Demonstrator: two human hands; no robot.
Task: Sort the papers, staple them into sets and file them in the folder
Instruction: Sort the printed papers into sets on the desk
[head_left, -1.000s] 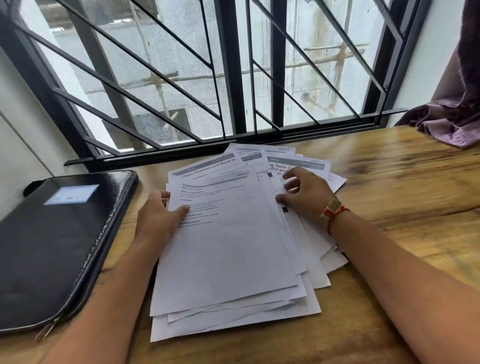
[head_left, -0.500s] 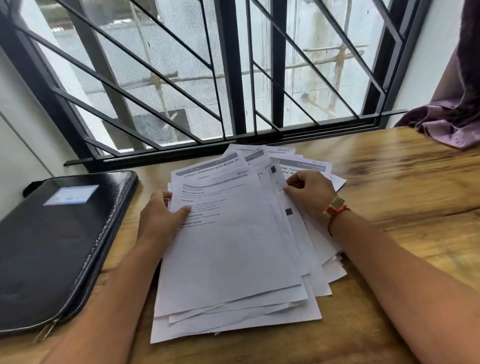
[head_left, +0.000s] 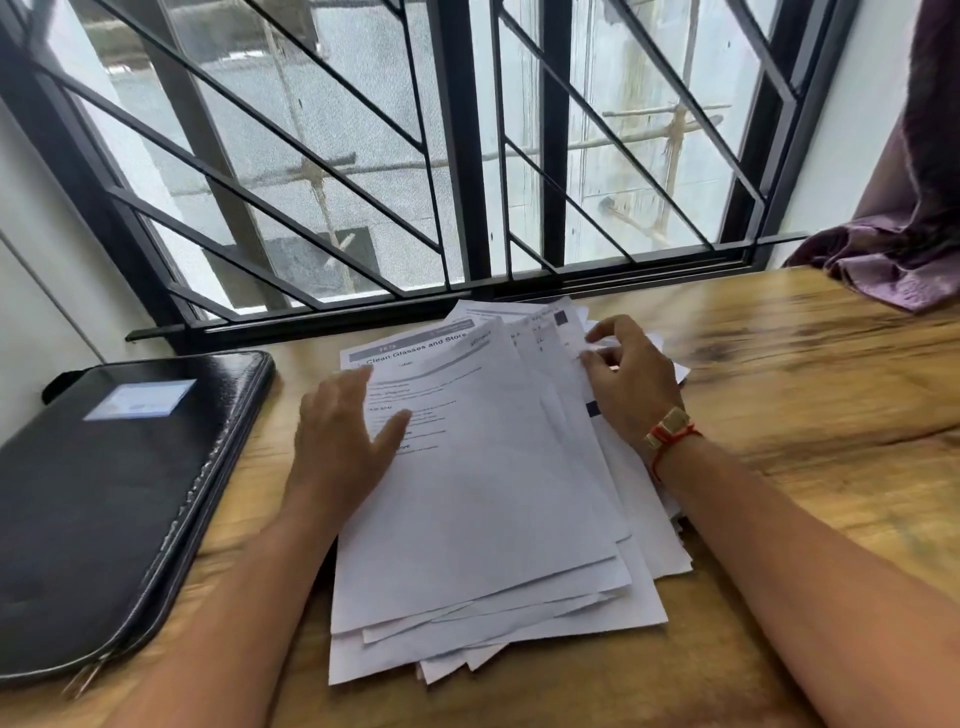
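Fingers (head_left: 356, 387) of left hand (head_left: 337, 447) straight on papers (head_left: 493, 509), right hand (head_left: 631, 387) pinching their edges.

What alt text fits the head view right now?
A person's left hand lies flat on a loose stack of papers on a wooden table, while the right hand curls its fingers at the stack's fanned right edge. A closed black folder lies to the left; a barred window is behind the table.

Bare forearms — red-and-gold bracelet (head_left: 670, 428)
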